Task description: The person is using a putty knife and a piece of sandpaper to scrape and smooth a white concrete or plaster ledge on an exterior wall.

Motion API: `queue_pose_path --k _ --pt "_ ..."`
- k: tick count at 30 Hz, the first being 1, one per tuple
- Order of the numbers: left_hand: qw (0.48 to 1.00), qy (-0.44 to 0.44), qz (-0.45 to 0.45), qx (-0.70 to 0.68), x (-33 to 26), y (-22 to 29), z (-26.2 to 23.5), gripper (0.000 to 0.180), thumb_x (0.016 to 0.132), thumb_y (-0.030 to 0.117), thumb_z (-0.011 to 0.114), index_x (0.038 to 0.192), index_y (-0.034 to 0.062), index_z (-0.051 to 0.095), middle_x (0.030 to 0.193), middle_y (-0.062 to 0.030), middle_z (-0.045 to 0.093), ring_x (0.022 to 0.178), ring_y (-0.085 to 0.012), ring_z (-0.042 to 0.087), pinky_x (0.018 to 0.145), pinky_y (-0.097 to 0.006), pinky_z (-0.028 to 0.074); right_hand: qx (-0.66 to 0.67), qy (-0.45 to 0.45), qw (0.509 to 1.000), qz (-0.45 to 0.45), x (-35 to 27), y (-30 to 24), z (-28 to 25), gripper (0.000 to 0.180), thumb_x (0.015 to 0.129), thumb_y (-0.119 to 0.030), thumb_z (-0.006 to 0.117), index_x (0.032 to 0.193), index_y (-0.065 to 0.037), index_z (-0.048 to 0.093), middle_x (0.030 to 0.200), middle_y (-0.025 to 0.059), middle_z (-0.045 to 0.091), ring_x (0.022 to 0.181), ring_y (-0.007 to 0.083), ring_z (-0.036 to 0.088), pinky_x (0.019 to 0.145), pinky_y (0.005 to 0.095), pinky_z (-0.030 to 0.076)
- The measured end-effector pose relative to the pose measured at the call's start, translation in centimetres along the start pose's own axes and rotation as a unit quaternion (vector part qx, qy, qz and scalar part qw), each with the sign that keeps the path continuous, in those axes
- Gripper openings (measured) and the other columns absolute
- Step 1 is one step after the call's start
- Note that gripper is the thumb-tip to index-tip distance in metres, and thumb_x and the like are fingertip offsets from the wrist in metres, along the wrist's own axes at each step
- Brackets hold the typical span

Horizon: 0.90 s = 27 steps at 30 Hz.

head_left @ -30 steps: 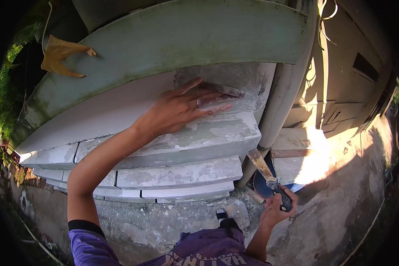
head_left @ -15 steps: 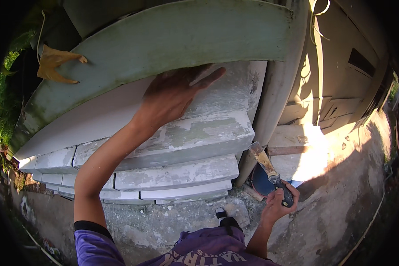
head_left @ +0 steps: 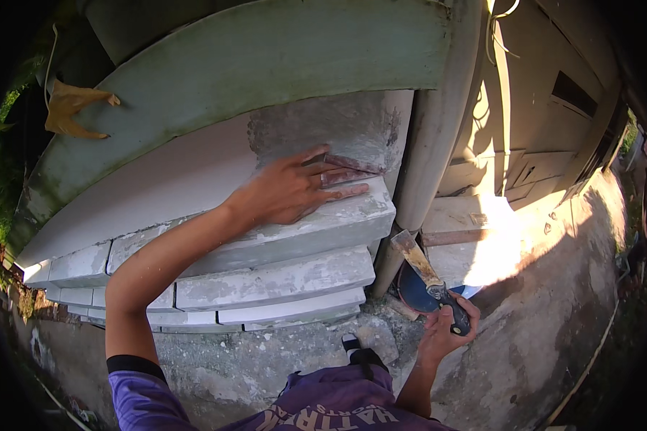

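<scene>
Fingers of the left hand press sandpaper flat against patched moulding; the right hand clamps a scraper; lower ledges look rough yet.

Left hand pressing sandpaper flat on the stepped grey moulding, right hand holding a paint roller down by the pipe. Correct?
Not quite: the right hand holds a putty knife, not a roller, as the head view shows. The left hand does press sandpaper on the moulding beside the pipe.

Left hand flat on sanding sheet against stepped moulding. Pipe immediately right of moulding. Right hand nearer, lower right, gripping putty knife. Leaf far left.
</scene>
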State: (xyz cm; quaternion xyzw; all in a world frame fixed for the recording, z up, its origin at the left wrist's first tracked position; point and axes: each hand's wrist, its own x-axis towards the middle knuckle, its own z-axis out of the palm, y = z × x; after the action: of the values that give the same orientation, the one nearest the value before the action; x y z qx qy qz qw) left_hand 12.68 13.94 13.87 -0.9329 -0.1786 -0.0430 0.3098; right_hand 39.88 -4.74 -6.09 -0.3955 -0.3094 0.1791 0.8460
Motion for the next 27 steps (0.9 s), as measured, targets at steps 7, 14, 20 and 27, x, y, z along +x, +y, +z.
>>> queue_pose_path --k 7,14,20,27 --pt "0.981 0.061 -0.180 0.039 -0.2 -1.1 -2.8 0.068 0.100 0.028 0.056 0.160 0.0367 0.026 0.150 -0.0015 0.053 0.133 -0.0239 0.054 0.125 -0.050 0.026 -0.014 0.026 0.999 0.015 -0.2 -0.2 -0.6 0.032 0.083 -0.006 0.078 0.107 -0.001 0.057 0.107 0.0224 0.066 0.052 0.0141 0.056 0.041 0.0233 0.045" --pt "0.990 0.058 -0.095 0.082 -1.0 -3.0 -4.1 0.065 0.101 0.028 0.049 0.161 0.0369 0.024 0.148 -0.0048 0.054 0.130 -0.0266 0.057 0.126 -0.051 0.023 -0.016 0.008 1.000 -0.014 -0.4 -0.4 -0.9 0.032 0.083 -0.006 0.078 0.107 -0.001 0.057 0.108 0.0225 0.066 0.052 0.0140 0.056 0.041 0.0238 0.044" --pt "0.997 -0.077 -0.006 -0.001 -1.9 -0.8 -0.4 0.065 0.100 0.023 0.050 0.160 0.0346 0.028 0.129 -0.0074 0.068 0.130 -0.0246 0.057 0.127 -0.052 0.019 -0.001 0.004 1.000 0.011 -0.1 0.3 -1.1 0.032 0.083 -0.005 0.078 0.107 -0.002 0.057 0.107 0.0225 0.065 0.052 0.0146 0.056 0.040 0.0238 0.044" --pt "0.986 -0.029 -0.151 0.061 -5.6 -0.8 -2.7 0.073 0.097 0.016 0.050 0.159 0.0448 0.025 0.155 -0.0003 0.048 0.140 -0.0265 0.048 0.125 -0.049 0.026 -0.019 0.016 1.000 0.012 0.0 0.1 -1.4 0.033 0.084 -0.008 0.079 0.108 -0.002 0.057 0.107 0.0222 0.065 0.053 0.0147 0.055 0.040 0.0231 0.042"
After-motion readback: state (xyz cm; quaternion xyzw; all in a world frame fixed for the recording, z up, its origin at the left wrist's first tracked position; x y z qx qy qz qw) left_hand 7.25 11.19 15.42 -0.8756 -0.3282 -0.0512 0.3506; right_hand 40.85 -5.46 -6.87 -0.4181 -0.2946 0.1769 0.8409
